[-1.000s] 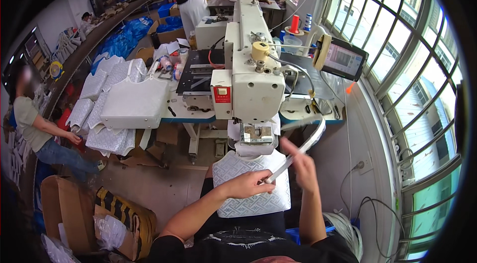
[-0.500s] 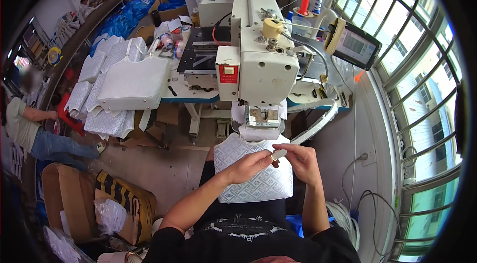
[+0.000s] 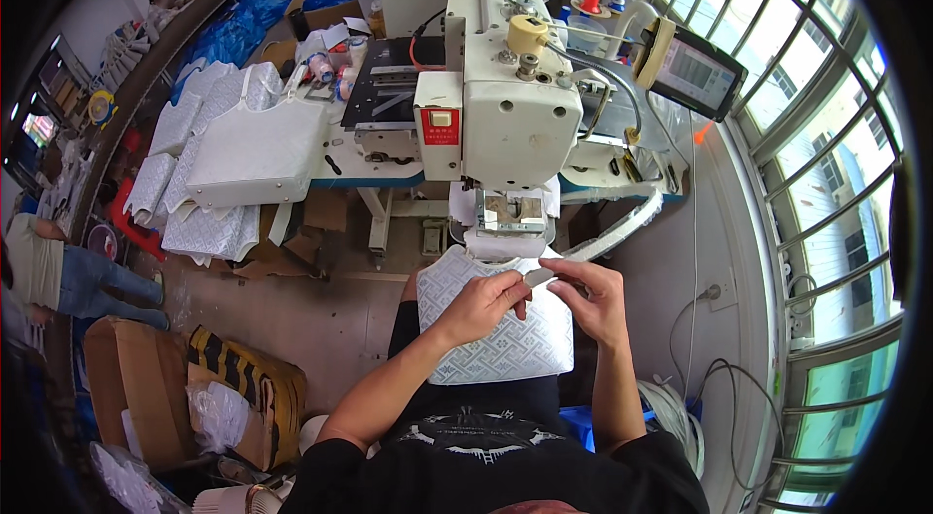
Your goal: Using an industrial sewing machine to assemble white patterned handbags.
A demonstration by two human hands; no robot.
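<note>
Between both hands is a small pale tab [image 3: 537, 277] with a rounded end, like a strap end. My left hand [image 3: 483, 308] pinches it from the left, fingers curled. My right hand [image 3: 595, 298] closes on its right side with thumb and forefinger. Under the hands, a white bag panel [image 3: 486, 349] with a silver geometric pattern hangs over my lap, its top at the sewing machine's clamp [image 3: 512, 214]. A long white strap [image 3: 622, 229] curves from behind my right hand up toward the table edge. Whether the tab joins it is hidden.
The large sewing machine [image 3: 520, 116] stands ahead, with a control screen [image 3: 698, 73] at right. Stacked white bags [image 3: 258, 153] lie on the table's left. Cardboard boxes [image 3: 136, 388] stand lower left; a barred window [image 3: 826, 116] lines the right. Another person [image 3: 83, 271] stands far left.
Both hands have risen slightly with the tab, and its tip has turned. My right thumb and forefinger are nearer it. The person at left has shifted; the whole view has moved a little.
</note>
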